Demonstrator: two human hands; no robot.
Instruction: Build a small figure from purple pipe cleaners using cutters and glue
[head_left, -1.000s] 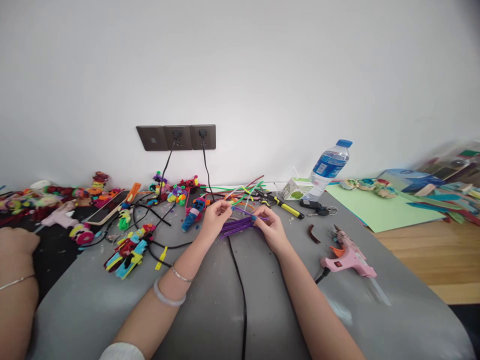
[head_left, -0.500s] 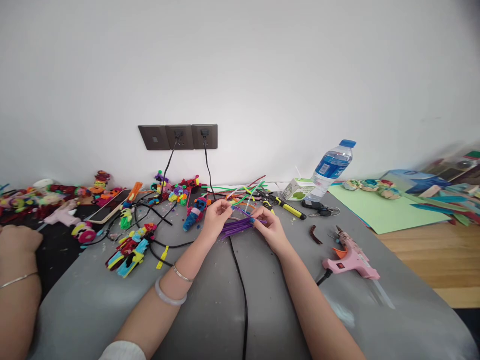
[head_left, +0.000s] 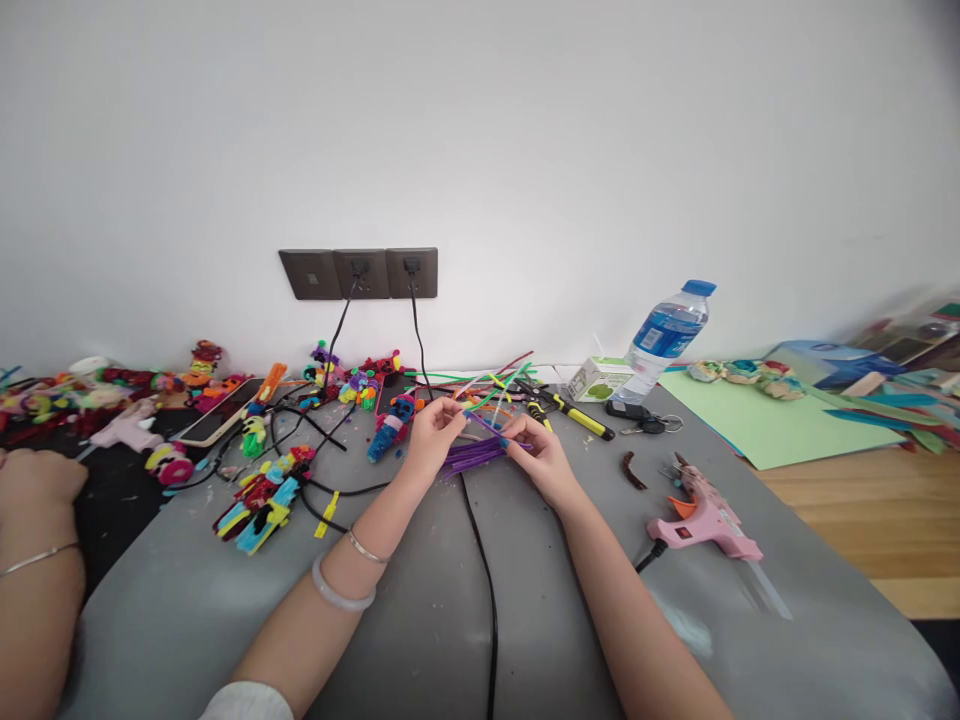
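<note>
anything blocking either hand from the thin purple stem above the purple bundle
Nothing visible does: the left hand and right hand pinch the purple stem, which spans between them. The purple bundle shows below it, not in between.

Beyond the fingers (head_left: pixel 454 420), a plain pale wall (head_left: pixel 525 150) fills the upper part of our view, with a faint mark (head_left: pixel 864 240) high to their right. Above the fingers and to their left, we see three dark socket plates (head_left: pixel 360 287) side by side on it, black plugs (head_left: pixel 412 264) in two of them. A smooth grey tabletop (head_left: pixel 431 610) spreads below and around the fingers, its near right corner rounded. Well to their right we make out light wood (head_left: pixel 847 510) with visible grain; well to their left, a black surface (head_left: pixel 116 520). The light is soft on the wall, and we catch a whitish sheen (head_left: pixel 686 630) on the grey, right of the fingers and nearer to us.
</note>
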